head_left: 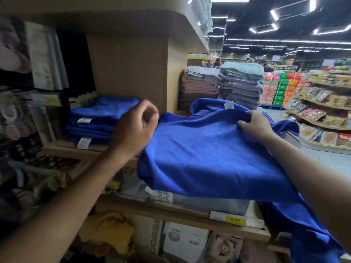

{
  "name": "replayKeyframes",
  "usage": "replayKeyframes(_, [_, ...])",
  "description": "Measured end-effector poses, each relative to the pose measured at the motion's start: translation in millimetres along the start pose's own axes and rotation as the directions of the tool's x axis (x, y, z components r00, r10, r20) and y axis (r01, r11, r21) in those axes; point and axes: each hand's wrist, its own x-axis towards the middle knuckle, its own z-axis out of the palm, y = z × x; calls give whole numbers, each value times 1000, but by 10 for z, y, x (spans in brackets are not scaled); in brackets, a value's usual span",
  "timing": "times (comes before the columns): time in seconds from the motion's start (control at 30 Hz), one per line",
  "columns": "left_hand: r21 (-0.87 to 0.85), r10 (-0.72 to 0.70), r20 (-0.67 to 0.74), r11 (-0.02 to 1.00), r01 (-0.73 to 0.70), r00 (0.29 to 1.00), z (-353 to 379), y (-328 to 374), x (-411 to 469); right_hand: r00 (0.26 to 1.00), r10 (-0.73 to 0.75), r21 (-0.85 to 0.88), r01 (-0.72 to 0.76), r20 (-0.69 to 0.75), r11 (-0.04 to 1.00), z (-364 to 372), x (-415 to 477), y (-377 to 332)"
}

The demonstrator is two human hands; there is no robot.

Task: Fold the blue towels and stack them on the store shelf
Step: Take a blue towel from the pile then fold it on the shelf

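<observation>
A large blue towel [209, 154] is spread between my hands in front of the wooden shelf [76, 149], its lower end hanging down at the right. My left hand [135, 128] pinches the towel's left top corner. At its right top edge my right hand [255, 126] grips the cloth, thumb on top. A white label [228, 105] sticks up from the towel's far edge. On the shelf to the left lies a stack of folded blue towels [98, 120] with white tags.
Stacks of folded grey, brown and green towels [222, 86] stand behind on the right. Packaged goods fill the lower shelf [171, 211] with a yellow price tag [235, 219]. A food aisle [319, 111] runs at the far right. Dark packaged items hang at the left.
</observation>
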Motion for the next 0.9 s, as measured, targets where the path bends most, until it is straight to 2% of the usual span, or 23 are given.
replayKeyframes(0.1, [-148,-42,-43,988,35,998,-328,107,-899,998,-33,-19,32,-55,999,67,-39,-2])
replayKeyframes(0.27, [-297,-220,171,918,263,960,-215,76,-1675,995,-49,-13,48,-92,999,70,-99,-14])
replayKeyframes(0.4, [-325,-270,264,879,349,926,-117,36,-1748,995,-67,-60,63,-76,996,74,-127,-35])
replayKeyframes(0.6, [-216,-239,240,932,292,941,-162,14,-1596,997,-55,-112,48,-60,993,96,-103,-23])
replayKeyframes(0.63, [-289,-253,249,902,322,935,-179,1,-1582,997,-55,-118,48,-58,992,101,-101,-26])
replayKeyframes(0.67, [-417,-291,276,822,387,916,-201,-7,-1580,997,-57,-125,50,-59,991,104,-100,-28])
replayKeyframes(0.73, [-646,-378,364,556,523,852,-248,-41,-1607,996,-61,-143,52,-62,988,108,-105,-27])
replayKeyframes(0.8, [-748,-386,423,362,556,820,-269,-102,-1656,996,-69,-157,59,-61,986,110,-116,-37])
replayKeyframes(0.83, [-774,-370,436,311,552,820,-270,-124,-1680,996,-70,-160,60,-60,985,108,-121,-47])
replayKeyframes(0.9, [-768,-365,442,318,556,819,-275,-145,-1706,996,-62,-162,52,-58,985,98,-135,-66])
